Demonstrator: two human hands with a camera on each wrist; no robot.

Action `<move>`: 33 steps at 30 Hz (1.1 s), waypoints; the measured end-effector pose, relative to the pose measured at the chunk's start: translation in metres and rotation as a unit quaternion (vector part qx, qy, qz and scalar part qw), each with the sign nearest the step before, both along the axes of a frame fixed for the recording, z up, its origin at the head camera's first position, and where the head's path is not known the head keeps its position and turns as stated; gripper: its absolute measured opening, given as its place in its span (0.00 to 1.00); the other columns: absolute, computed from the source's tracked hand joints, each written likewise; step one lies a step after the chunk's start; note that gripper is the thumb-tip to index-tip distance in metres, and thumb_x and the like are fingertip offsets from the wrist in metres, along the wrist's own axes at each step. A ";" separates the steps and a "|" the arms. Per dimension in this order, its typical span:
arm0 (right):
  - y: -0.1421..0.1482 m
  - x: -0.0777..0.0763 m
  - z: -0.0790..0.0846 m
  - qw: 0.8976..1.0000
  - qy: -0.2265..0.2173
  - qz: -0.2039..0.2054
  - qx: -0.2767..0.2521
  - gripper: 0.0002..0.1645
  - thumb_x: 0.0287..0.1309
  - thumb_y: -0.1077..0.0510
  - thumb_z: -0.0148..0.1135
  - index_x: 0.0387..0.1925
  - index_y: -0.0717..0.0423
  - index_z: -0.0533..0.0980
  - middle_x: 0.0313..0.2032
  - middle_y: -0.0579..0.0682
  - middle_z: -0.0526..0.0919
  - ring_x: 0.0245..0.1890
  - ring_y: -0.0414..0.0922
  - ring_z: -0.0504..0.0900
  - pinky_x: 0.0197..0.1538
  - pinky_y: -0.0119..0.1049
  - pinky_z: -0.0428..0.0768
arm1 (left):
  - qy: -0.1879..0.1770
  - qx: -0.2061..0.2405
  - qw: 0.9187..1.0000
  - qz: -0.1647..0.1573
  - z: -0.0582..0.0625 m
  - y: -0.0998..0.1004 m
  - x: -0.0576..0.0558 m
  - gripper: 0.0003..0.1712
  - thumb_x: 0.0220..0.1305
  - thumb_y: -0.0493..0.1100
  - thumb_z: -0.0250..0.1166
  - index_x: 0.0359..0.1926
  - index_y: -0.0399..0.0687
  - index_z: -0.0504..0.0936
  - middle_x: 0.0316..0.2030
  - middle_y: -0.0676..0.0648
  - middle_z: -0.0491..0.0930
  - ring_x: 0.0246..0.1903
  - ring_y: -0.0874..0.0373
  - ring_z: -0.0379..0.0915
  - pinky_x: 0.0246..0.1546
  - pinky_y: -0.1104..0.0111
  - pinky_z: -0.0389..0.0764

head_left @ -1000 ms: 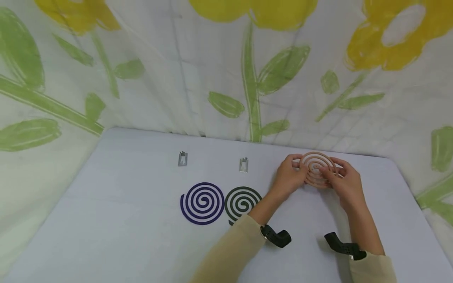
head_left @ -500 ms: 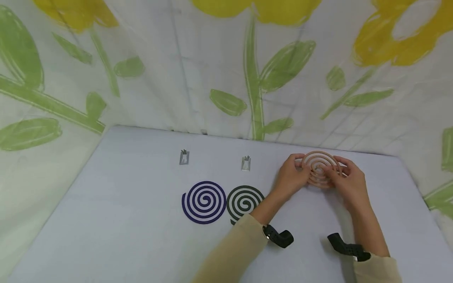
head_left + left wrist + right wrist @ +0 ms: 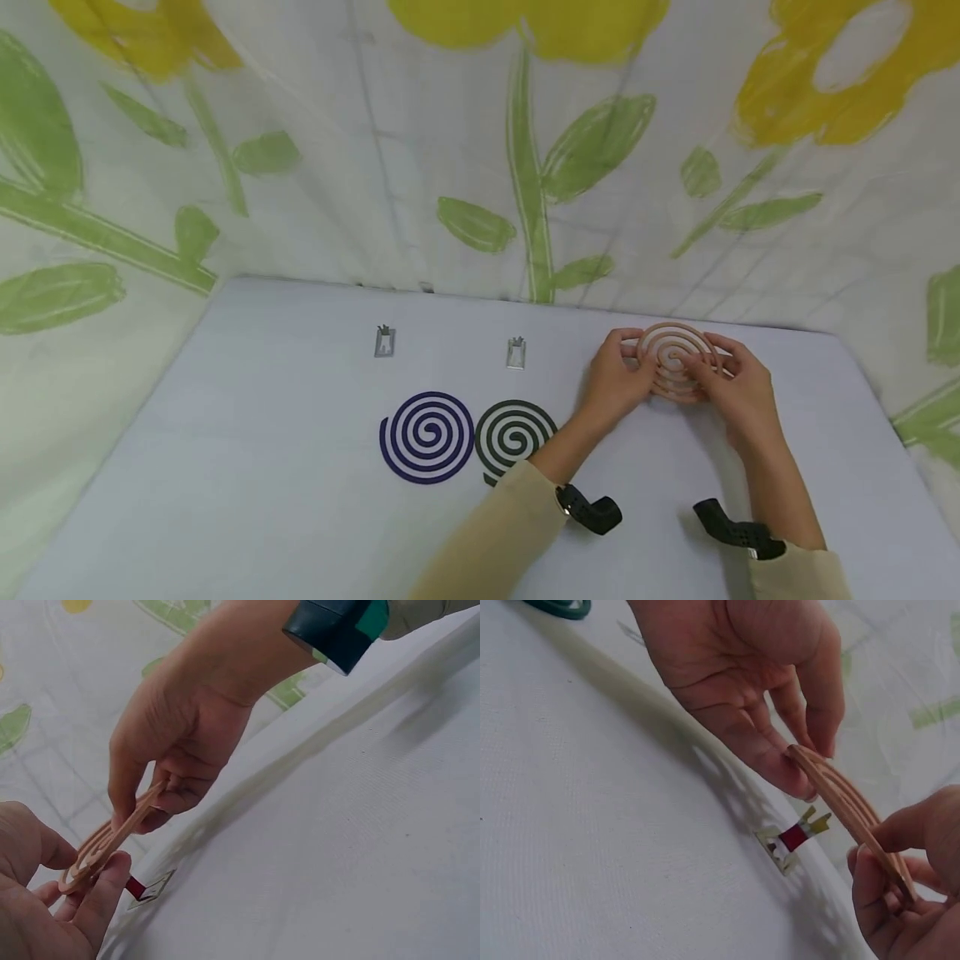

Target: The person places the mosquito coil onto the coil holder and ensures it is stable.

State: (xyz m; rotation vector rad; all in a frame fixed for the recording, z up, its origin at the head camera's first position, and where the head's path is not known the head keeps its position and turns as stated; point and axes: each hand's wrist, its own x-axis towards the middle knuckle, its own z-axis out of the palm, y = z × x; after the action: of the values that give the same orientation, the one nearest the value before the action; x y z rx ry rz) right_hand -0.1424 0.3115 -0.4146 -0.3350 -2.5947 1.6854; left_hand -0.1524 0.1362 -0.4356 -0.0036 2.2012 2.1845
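An orange-brown mosquito coil (image 3: 677,329) is held between both hands above the far right of the white table, tilted up in the wrist views. My left hand (image 3: 618,375) pinches its left edge between thumb and fingers. On the opposite edge my right hand (image 3: 746,392) grips it, thumb across the front. Just below the coil a small metal coil stand (image 3: 789,840), red in the middle, is on the table; the head view hides it. Left of the hands lie a dark green coil (image 3: 491,404) and a blue-purple coil (image 3: 384,442), both flat.
Two more metal stands are set toward the back: one stand (image 3: 385,342) behind the blue-purple coil, another stand (image 3: 517,354) behind the green one. A flower-print curtain (image 3: 337,217) hangs along the table's far edge. The left forearm (image 3: 510,517) partly covers the green coil.
The head view has shifted slightly. Both hands keep their hold on the orange-brown coil, with hardly any movement; the other coils and stands stay where they were.
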 end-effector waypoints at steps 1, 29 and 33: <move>0.000 0.000 0.001 1.000 0.001 -0.002 -0.015 0.42 0.69 0.54 0.70 0.77 0.63 0.64 0.36 0.28 0.80 0.32 0.25 0.84 0.30 0.25 0.85 | 0.005 0.003 1.000 0.003 0.000 0.001 0.000 0.20 0.68 0.42 0.67 0.59 0.46 0.81 0.39 0.46 0.85 0.27 0.72 0.74 0.26 0.81 0.75; -0.009 -0.003 -0.001 1.000 0.015 0.015 0.001 0.39 0.69 0.59 0.69 0.75 0.65 0.65 0.32 0.33 0.78 0.30 0.26 0.78 0.30 0.24 0.85 | 0.006 0.020 0.999 0.048 -0.001 -0.006 -0.003 0.20 0.60 0.35 0.70 0.55 0.45 0.85 0.36 0.42 0.88 0.26 0.69 0.76 0.24 0.80 0.75; -0.007 -0.001 0.000 1.000 0.017 0.014 0.005 0.39 0.70 0.58 0.68 0.76 0.64 0.64 0.34 0.32 0.78 0.32 0.26 0.80 0.30 0.25 0.86 | 0.004 0.018 0.999 0.038 -0.002 -0.005 -0.003 0.21 0.60 0.36 0.71 0.56 0.46 0.84 0.37 0.42 0.88 0.26 0.70 0.76 0.25 0.80 0.75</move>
State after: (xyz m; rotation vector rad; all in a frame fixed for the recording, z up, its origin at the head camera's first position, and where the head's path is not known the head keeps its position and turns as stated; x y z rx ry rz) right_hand -0.1436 0.3047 -0.4146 -0.2683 -2.5949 1.6700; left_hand -0.1553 0.1314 -0.4373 -0.0775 2.2013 2.2670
